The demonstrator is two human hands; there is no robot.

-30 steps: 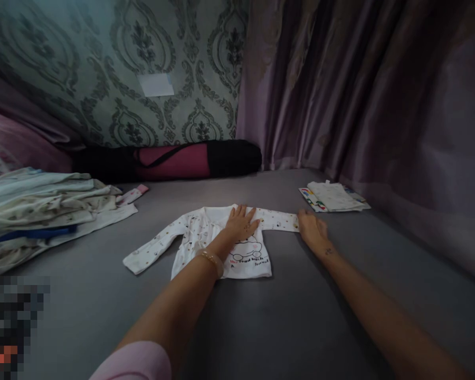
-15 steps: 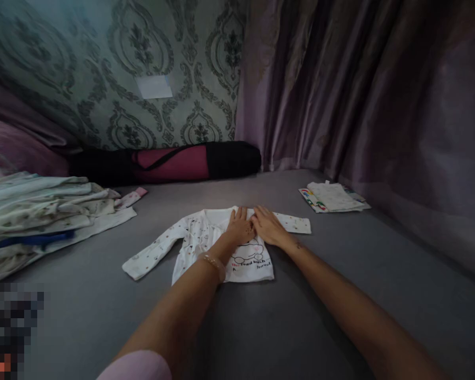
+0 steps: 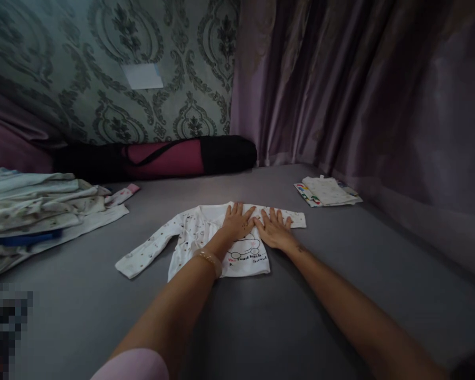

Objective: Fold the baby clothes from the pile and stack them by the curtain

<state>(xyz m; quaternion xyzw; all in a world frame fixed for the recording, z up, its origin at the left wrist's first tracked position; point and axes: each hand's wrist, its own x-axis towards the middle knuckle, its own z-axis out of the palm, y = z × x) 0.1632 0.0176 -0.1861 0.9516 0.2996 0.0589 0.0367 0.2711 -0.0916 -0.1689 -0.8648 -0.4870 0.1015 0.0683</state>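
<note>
A small white baby shirt (image 3: 247, 266) lies spread out on the grey sheet, its two long sleeves reaching left and right. It carries small printed motifs and a car drawing with lettering. My left hand (image 3: 237, 222) rests flat on the upper chest of the shirt, fingers spread. Beside it, my right hand (image 3: 276, 228) lies flat with fingers apart where the right sleeve joins the body. Neither hand grips the cloth. My left forearm covers part of the shirt's lower front.
A heap of baby clothes (image 3: 43, 206) lies at the left. Folded clothes (image 3: 326, 191) sit at the right near the purple curtain (image 3: 285, 79). A long black and maroon bag (image 3: 166, 160) lies along the patterned wall.
My right hand has moved slightly right, from against the left hand toward the sleeve, and its fingers have spread. My left hand's fingers have spread too. The view has shifted slightly.
</note>
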